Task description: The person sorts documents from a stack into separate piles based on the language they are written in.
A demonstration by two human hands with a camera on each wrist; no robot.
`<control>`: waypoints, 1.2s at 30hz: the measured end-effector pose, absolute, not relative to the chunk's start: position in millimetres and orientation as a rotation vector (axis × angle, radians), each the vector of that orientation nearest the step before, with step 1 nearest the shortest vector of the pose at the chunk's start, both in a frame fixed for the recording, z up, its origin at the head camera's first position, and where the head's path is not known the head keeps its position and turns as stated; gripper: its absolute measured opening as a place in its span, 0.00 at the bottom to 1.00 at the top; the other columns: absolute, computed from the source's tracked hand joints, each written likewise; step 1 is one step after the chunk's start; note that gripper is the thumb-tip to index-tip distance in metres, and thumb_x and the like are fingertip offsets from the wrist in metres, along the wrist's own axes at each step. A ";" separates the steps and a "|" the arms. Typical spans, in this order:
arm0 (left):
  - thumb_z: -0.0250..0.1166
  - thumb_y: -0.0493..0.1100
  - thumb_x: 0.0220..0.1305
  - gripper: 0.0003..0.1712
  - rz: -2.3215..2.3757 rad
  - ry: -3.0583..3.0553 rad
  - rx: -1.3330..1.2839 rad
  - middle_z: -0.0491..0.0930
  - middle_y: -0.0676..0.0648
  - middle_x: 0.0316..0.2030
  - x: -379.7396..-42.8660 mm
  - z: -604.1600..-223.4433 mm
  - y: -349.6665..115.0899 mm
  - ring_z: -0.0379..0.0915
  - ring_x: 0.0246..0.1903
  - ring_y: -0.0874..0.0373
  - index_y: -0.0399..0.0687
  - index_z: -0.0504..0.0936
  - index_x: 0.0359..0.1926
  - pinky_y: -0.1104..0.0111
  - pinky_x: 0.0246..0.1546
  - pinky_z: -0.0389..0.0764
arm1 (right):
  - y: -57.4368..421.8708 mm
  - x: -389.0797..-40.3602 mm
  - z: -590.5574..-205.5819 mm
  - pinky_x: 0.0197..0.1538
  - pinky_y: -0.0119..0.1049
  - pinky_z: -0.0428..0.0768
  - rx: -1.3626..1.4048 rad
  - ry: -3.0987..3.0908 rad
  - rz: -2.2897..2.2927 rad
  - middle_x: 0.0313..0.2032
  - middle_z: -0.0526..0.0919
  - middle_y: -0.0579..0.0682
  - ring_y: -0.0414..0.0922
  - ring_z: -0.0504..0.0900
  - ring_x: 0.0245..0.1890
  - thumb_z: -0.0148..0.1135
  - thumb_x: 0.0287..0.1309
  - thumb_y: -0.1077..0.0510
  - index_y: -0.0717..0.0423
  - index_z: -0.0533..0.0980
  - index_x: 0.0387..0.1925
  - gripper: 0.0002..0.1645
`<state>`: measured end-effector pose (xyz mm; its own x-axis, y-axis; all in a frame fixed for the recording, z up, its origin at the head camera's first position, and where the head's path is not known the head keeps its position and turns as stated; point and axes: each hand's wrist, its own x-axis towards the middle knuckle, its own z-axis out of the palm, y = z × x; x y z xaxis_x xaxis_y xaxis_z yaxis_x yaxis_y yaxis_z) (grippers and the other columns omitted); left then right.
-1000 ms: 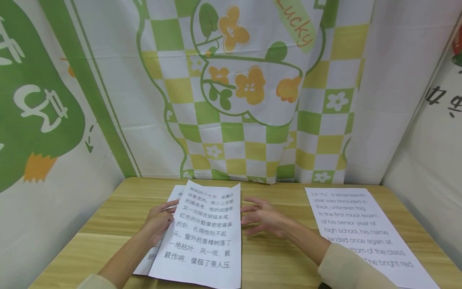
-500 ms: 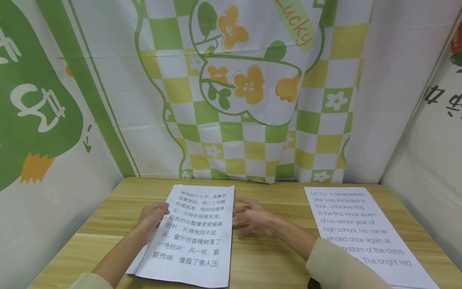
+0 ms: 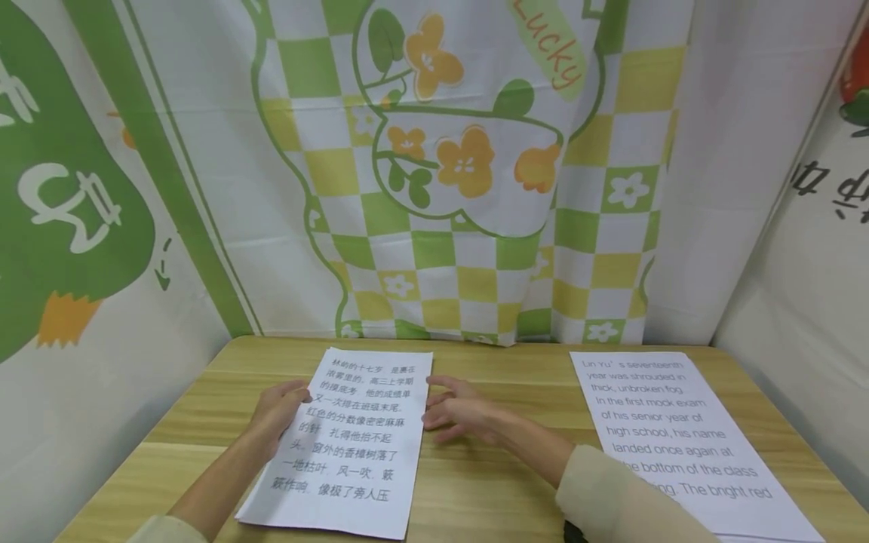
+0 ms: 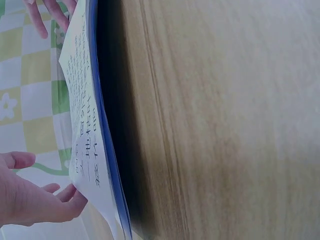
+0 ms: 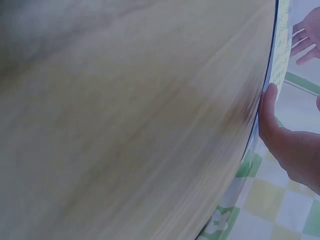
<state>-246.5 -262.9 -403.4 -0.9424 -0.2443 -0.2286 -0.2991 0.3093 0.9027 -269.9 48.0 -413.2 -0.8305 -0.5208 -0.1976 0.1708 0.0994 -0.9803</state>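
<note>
A stack of white sheets printed with Chinese text [image 3: 353, 445] lies on the left half of the wooden table, its sheets lined up as one. At its left edge is my left hand [image 3: 277, 418], fingertips right at the paper's side; the left wrist view shows its thumb [image 4: 21, 160] raised apart from the fingers. My right hand [image 3: 465, 411] rests along the stack's right edge, fingers spread and loosely extended. In the right wrist view, one fingertip [image 5: 270, 92] meets the paper's edge. Neither hand grips the sheets.
White sheets printed in English [image 3: 672, 430] lie on the table's right side, partly overlapped by the right sleeve [image 3: 618, 490]. A patterned curtain [image 3: 441, 286] hangs behind the wooden table [image 3: 502, 490], with white cloth walls on both sides.
The top sheets, earlier bent up and offset to the right, have come down and left over the sheets beneath. Both hands have shifted left along with the paper.
</note>
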 end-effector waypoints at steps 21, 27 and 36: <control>0.54 0.40 0.70 0.39 1.743 2.501 -0.521 0.79 0.26 0.51 -248.5 -406.2 -268.6 0.81 0.31 0.52 0.29 0.55 0.77 0.64 0.32 0.86 | 40.3 -270.1 -415.7 0.52 0.51 0.88 -0.340 1.900 -1.759 0.67 0.66 0.74 0.59 0.83 0.53 0.64 0.58 0.72 0.66 0.53 0.79 0.51; 0.54 0.41 0.72 0.37 1.680 2.589 -0.458 0.75 0.23 0.58 -245.6 -405.4 -260.8 0.82 0.38 0.46 0.30 0.58 0.77 0.61 0.37 0.86 | 43.9 -265.7 -413.4 0.53 0.53 0.87 -0.349 1.901 -1.761 0.67 0.66 0.74 0.62 0.82 0.54 0.61 0.56 0.74 0.66 0.52 0.79 0.50; 0.54 0.39 0.73 0.33 1.529 2.755 -0.240 0.59 0.25 0.73 -236.0 -400.7 -227.6 0.60 0.69 0.27 0.32 0.63 0.75 0.40 0.68 0.69 | 78.6 -257.5 -402.2 0.48 0.51 0.88 -0.549 2.134 -1.657 0.65 0.71 0.72 0.60 0.83 0.52 0.62 0.65 0.66 0.68 0.62 0.74 0.38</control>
